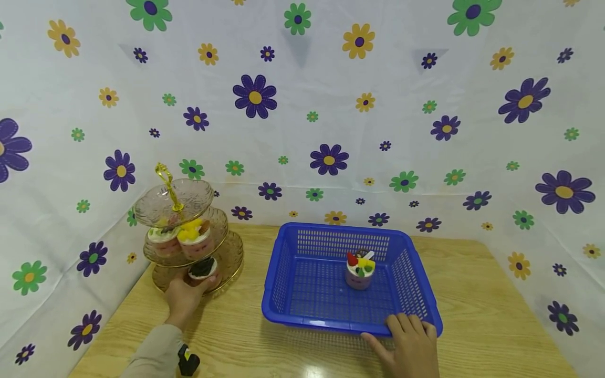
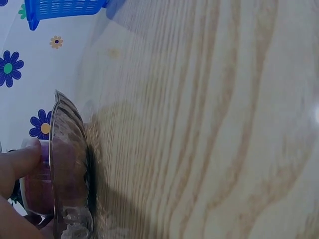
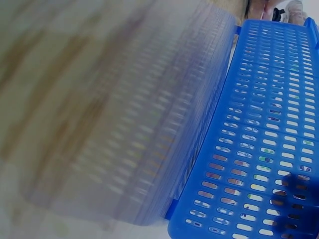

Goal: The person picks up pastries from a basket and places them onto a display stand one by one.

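My left hand (image 1: 183, 300) holds a small dessert cup (image 1: 203, 268) with a dark topping at the bottom tier of a three-tier glass cake stand (image 1: 231, 260). Thumb and fingers curl around the cup's side, and in the left wrist view the pink cup (image 2: 37, 186) shows just over the tier's rim. With its fingers over the near right rim, my right hand (image 1: 410, 346) grips a blue plastic basket (image 1: 307, 321). Inside the basket stands a fruit-topped dessert cup (image 1: 358, 278), upright toward the right.
On the middle tier sit a yellow-topped dessert cup (image 1: 195, 241) and a white-topped one (image 1: 163, 242). A gold handle (image 1: 166, 181) rises from the top tier. The wooden table (image 1: 482, 310) meets a flower-print cloth (image 1: 402, 105) behind and at both sides.
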Tool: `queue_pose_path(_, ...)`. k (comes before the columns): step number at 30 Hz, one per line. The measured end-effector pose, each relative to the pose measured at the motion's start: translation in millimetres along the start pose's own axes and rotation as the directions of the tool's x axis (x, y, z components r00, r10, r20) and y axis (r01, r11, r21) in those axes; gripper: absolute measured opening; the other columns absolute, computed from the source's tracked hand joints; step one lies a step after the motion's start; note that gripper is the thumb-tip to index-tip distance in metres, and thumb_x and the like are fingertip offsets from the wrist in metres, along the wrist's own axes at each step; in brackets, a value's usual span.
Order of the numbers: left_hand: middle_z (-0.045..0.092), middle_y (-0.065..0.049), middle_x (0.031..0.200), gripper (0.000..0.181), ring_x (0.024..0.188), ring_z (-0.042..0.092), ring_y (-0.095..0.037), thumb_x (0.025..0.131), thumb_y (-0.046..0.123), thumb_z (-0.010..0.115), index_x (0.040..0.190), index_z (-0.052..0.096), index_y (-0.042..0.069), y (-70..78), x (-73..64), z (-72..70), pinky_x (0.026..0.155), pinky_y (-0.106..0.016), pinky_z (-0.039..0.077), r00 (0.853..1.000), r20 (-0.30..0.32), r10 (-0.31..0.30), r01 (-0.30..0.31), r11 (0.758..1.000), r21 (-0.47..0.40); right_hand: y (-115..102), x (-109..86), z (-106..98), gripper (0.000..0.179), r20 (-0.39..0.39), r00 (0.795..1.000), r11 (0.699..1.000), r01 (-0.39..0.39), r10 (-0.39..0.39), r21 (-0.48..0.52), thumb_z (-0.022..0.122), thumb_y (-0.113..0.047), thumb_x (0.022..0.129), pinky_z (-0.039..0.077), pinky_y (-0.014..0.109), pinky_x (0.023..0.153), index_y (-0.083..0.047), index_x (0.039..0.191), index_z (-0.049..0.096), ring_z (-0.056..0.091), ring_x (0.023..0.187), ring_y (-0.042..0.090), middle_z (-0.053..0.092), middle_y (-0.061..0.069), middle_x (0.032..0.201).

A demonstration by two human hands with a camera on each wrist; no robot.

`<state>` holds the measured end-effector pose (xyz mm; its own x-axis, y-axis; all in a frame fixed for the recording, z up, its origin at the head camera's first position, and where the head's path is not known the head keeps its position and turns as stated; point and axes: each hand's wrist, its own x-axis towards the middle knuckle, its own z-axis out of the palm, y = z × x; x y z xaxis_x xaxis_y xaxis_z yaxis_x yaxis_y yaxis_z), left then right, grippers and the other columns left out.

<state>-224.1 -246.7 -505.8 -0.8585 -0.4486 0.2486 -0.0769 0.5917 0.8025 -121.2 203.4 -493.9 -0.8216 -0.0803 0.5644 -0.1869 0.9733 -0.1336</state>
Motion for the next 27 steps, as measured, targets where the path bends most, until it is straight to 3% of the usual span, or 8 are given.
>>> queue_pose_path(11, 0.059, -0.033, 0.119, 0.063, 0.11, 0.056, -0.043, 0.08, 0.016, 0.079, 0.13, 0.051, -0.01, -0.4, -1.4, -9.4, 0.09, -0.053, 0.047, 0.996, 0.083, 0.02, -0.016, 0.999, -0.045, -1, 0.7, -1, 0.054, 0.022, 1.0, 1.0, -0.004, 0.004, -0.017, 0.071, -0.065, 0.07, 0.038, 0.05, 0.077, -0.013, 0.08, 0.06, 0.056, 0.082, 0.028, 0.061, 0.005, 0.081)
queue_pose_path(18, 0.05, -0.033, 0.131, 0.067, 0.123, 0.048, -0.045, 0.083, 0.015, 0.076, 0.136, 0.044, -0.011, 2.6, -2.6, -19.5, 0.101, -0.052, 0.041, 0.988, 0.153, -0.013, 0.024, 0.997, -0.069, -4, 1.9, -5, 0.055, 0.06, 0.998, 0.999, -0.021, 0.022, -0.027, 0.071, -0.065, 0.071, 0.038, 0.051, 0.078, -0.011, 0.08, 0.06, 0.056, 0.084, 0.03, 0.062, 0.007, 0.083)
queue_pose_path(23, 0.046, -0.03, 0.138, 0.069, 0.126, 0.046, -0.043, 0.084, 0.021, 0.075, 0.138, 0.043, -0.009, 0.3, -4.5, -28.2, 0.101, -0.05, 0.042, 0.981, 0.182, -0.07, 0.082, 0.995, -0.059, -5, 2.2, -5, 0.056, 0.069, 0.997, 0.999, -0.023, 0.025, -0.036, 0.07, -0.066, 0.071, 0.038, 0.051, 0.078, -0.012, 0.08, 0.06, 0.056, 0.084, 0.029, 0.061, 0.006, 0.083)
queue_pose_path(27, 0.041, -0.027, 0.143, 0.076, 0.129, 0.043, -0.042, 0.085, 0.031, 0.074, 0.142, 0.039, -0.006, 4.2, -7.2, -38.1, 0.101, -0.049, 0.043, 0.963, 0.248, -0.107, 0.119, 0.992, -0.035, -3, 2.2, -5, 0.056, 0.058, 0.998, 0.999, -0.024, 0.026, -0.034, 0.069, -0.067, 0.071, 0.037, 0.051, 0.077, -0.013, 0.08, 0.06, 0.055, 0.083, 0.029, 0.06, 0.005, 0.082)
